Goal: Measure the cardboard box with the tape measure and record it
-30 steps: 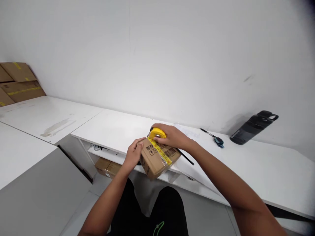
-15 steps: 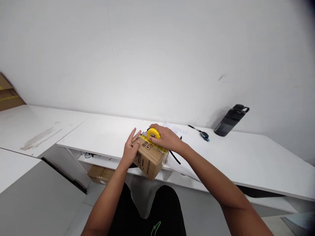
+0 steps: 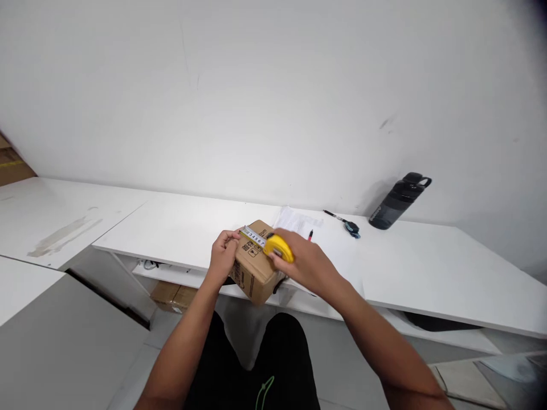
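A brown cardboard box [image 3: 260,272] with dark print rests tilted at the desk's front edge, partly past it. My right hand [image 3: 301,259] is closed around a yellow tape measure [image 3: 278,247] over the box's top. Its pulled-out blade [image 3: 253,236], with numbers showing, lies across the top from the case toward the left edge. At that left edge my left hand [image 3: 224,251] is closed, fingertips pinching at the blade's end and touching the box. The very tip of the blade is hidden by the fingers.
Printed paper [image 3: 294,219] and a red-and-black pen [image 3: 310,234] lie behind my right hand. Farther right are a black pen [image 3: 334,216], a small dark blue object [image 3: 351,228] and a black bottle [image 3: 397,202]. Cardboard boxes [image 3: 173,296] sit under the desk [image 3: 183,228].
My right hand and the tape measure case have moved right and down, away from my left hand. The left hand's spread fingers have closed at the blade's end. The view has shifted slightly.
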`<action>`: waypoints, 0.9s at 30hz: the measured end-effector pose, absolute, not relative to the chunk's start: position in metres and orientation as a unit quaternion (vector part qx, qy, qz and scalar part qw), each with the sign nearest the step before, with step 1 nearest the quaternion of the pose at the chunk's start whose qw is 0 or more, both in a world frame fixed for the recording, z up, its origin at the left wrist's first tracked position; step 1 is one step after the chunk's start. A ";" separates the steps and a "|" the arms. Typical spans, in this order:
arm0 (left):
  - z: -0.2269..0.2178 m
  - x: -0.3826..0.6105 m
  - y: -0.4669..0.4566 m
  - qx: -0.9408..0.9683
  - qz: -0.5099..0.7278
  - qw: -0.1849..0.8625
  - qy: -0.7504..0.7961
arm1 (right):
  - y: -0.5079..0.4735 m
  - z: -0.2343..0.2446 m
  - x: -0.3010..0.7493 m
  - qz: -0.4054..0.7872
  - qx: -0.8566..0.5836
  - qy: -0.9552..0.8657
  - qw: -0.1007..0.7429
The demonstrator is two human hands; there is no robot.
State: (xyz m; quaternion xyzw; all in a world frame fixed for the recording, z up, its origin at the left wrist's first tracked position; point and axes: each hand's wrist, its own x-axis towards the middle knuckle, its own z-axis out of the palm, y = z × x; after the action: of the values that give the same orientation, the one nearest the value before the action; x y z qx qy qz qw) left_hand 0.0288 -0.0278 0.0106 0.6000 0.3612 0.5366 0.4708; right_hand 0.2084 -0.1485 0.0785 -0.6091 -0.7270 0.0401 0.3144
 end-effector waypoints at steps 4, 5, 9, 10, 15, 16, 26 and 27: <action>0.013 0.028 -0.030 0.592 0.531 0.492 0.354 | -0.196 0.059 0.232 0.035 -0.641 -0.687 0.341; 0.014 0.028 -0.029 0.590 0.531 0.498 0.349 | -0.205 0.054 0.237 0.036 -0.649 -0.677 0.346; 0.012 0.027 -0.023 0.580 0.540 0.516 0.325 | -0.221 0.031 0.239 0.012 -0.660 -0.639 0.395; 0.011 0.027 -0.021 0.575 0.544 0.519 0.323 | -0.221 0.022 0.235 0.001 -0.657 -0.630 0.414; 0.007 0.025 -0.014 0.550 0.564 0.520 0.329 | -0.203 -0.030 0.200 -0.003 -0.636 -0.609 0.473; 0.007 0.025 -0.014 0.552 0.562 0.521 0.328 | -0.200 -0.038 0.193 -0.002 -0.638 -0.594 0.490; 0.004 0.028 -0.026 0.580 0.567 0.489 0.320 | -0.213 -0.055 0.159 0.150 -0.590 -0.234 0.758; 0.003 0.027 -0.027 0.580 0.574 0.479 0.323 | -0.218 -0.056 0.158 0.212 -0.550 -0.213 0.779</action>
State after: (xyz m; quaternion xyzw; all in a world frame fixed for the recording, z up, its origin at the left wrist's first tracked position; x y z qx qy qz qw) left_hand 0.0272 -0.0266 0.0034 0.5805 0.3235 0.5739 0.4786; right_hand 0.1581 -0.2184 -0.0555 -0.5498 -0.2133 0.2125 0.7792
